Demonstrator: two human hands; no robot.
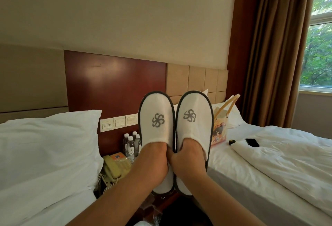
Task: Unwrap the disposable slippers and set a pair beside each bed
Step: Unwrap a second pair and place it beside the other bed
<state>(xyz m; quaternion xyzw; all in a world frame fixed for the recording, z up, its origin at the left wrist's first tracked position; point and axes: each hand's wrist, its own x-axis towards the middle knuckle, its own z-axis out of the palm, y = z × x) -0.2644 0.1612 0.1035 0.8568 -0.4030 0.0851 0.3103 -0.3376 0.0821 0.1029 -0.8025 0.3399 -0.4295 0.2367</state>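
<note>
Two white slippers with dark trim and a grey pinwheel logo stand upright side by side in the air between the two beds. My left hand (152, 161) has its fingers pushed inside the left slipper (156, 116). My right hand (188, 159) is tucked into the right slipper (195, 114), its thumb pressing the slipper's inner edge. No wrapper covers either slipper. Crinkled clear plastic (154, 215) lies low between my forearms. The left bed (45, 154) and the right bed (269, 163) flank my hands.
Behind the slippers a nightstand holds several water bottles (130, 145), a beige telephone (115, 168) and an orange box (117, 156). A cartoon-print gift bag (220, 132), a black phone (252, 142) and a small dark round object (232, 142) rest on the right bed. Curtains and a window stand far right.
</note>
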